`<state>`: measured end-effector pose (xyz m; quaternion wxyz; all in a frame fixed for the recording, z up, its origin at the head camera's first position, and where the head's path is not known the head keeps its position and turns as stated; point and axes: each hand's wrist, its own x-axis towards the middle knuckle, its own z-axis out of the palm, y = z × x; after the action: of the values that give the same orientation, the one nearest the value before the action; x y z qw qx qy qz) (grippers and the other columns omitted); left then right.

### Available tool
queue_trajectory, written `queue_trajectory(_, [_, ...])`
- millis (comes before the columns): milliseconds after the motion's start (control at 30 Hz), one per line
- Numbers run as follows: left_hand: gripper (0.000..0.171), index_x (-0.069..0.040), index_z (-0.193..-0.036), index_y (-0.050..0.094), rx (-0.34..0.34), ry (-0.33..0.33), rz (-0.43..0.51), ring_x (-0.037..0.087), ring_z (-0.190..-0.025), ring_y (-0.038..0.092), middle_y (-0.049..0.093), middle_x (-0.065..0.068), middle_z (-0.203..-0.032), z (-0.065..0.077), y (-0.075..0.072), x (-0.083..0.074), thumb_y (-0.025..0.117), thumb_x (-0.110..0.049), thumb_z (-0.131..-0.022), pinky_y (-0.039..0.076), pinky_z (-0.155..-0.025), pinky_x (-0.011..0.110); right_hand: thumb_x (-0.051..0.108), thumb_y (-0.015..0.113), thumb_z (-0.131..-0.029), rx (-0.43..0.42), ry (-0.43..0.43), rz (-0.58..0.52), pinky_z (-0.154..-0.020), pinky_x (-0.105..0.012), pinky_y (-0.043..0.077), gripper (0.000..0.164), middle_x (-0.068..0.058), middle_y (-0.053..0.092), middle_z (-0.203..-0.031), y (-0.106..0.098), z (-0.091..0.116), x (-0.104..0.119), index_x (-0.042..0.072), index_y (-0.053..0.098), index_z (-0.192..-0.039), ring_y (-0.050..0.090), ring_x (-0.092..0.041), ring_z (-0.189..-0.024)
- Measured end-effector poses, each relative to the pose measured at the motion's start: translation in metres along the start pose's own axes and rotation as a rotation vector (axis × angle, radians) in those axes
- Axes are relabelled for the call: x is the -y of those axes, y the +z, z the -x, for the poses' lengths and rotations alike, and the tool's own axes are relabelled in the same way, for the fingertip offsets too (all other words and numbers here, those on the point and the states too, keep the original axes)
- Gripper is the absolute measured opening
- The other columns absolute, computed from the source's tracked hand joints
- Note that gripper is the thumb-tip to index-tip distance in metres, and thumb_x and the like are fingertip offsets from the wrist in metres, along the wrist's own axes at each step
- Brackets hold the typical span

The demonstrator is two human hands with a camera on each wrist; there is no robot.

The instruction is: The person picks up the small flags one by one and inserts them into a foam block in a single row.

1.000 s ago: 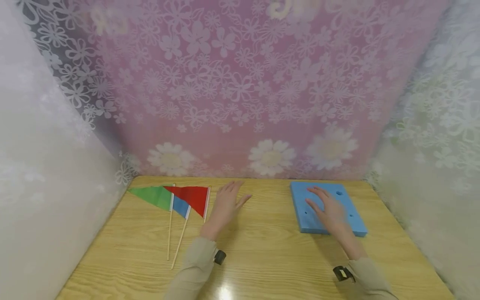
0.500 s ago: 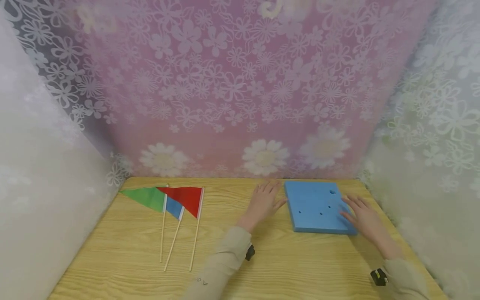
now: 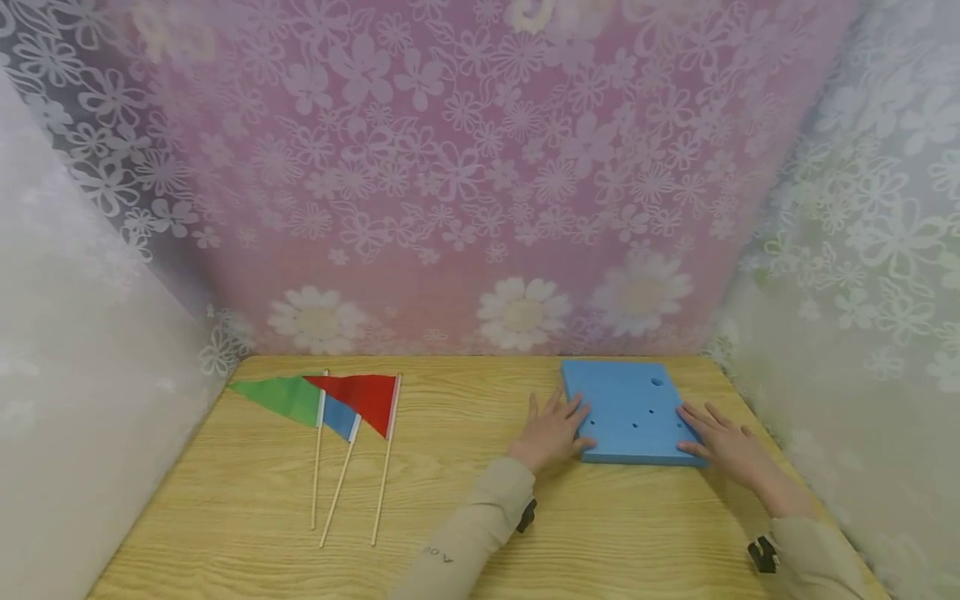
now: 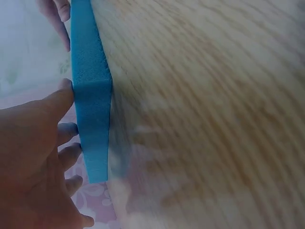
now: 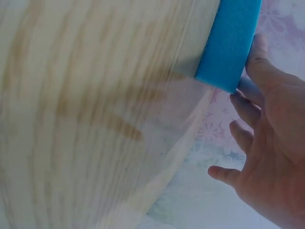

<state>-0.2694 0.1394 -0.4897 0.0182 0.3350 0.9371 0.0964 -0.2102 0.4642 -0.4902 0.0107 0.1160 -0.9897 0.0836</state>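
A flat blue foam block [image 3: 626, 400] with several small holes and one larger hole lies on the right part of the table. At its left edge is my left hand [image 3: 550, 435], fingers spread, with fingertips touching the top of the block. My right hand [image 3: 729, 448] rests its fingertips on the block's right edge. The left wrist view shows the thumb and fingers [image 4: 69, 155] of the left hand against the block's upper edge. In the right wrist view, the thumb and nearest fingers of the right hand [image 5: 281, 114] meet a corner of the block [image 5: 228, 47].
On the left side of the wooden table [image 3: 450, 500] lie three pennant flags on thin sticks: a green flag [image 3: 288, 400], a blue flag [image 3: 341, 417] and a red flag [image 3: 367, 398]. They partly overlap. Flowered cloth [image 3: 465, 208] surrounds the back and sides.
My left hand has moved right from beside the flags to the block's left edge. My right hand has gone from over the block to its right edge. The view has shifted slightly.
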Motion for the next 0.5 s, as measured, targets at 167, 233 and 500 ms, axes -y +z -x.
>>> queue_trajectory(167, [0.067, -0.028, -0.16, 0.033, 0.011, -0.003, -0.008, 0.025, -0.156, 0.012, 0.025, -0.007, -0.167, 0.003, -0.0004, -0.0004, 0.046, -0.059, -0.101, 0.015, -0.122, 0.064, 0.049, 0.06, -0.099, 0.007, 0.012, -0.023, -0.101, -0.084, 0.022, 0.077, -0.022, 0.033, -0.16, 0.0005, 0.0009, 0.0009, 0.002, 0.037, -0.155, 0.025, -0.052, -0.145])
queue_trajectory(233, [0.068, -0.028, -0.16, 0.032, 0.016, 0.0, -0.005, 0.025, -0.157, 0.012, 0.025, -0.006, -0.167, 0.0034, 0.0003, 0.0003, 0.045, -0.059, -0.102, 0.014, -0.122, 0.064, 0.049, 0.06, -0.099, 0.012, 0.015, -0.026, -0.101, -0.084, 0.021, 0.077, -0.022, 0.033, -0.16, 0.0009, 0.0011, 0.0014, 0.002, 0.036, -0.156, 0.024, -0.052, -0.145])
queue_trajectory(500, [0.068, -0.028, -0.161, 0.031, 0.025, 0.0, 0.014, 0.026, -0.157, 0.012, 0.023, -0.007, -0.167, 0.005, 0.0005, 0.0075, 0.047, -0.058, -0.101, 0.011, -0.122, 0.066, 0.048, 0.06, -0.099, 0.014, 0.014, -0.048, -0.102, -0.083, 0.021, 0.077, -0.023, 0.033, -0.159, 0.002, -0.0005, 0.0093, 0.001, 0.037, -0.155, 0.024, -0.053, -0.145])
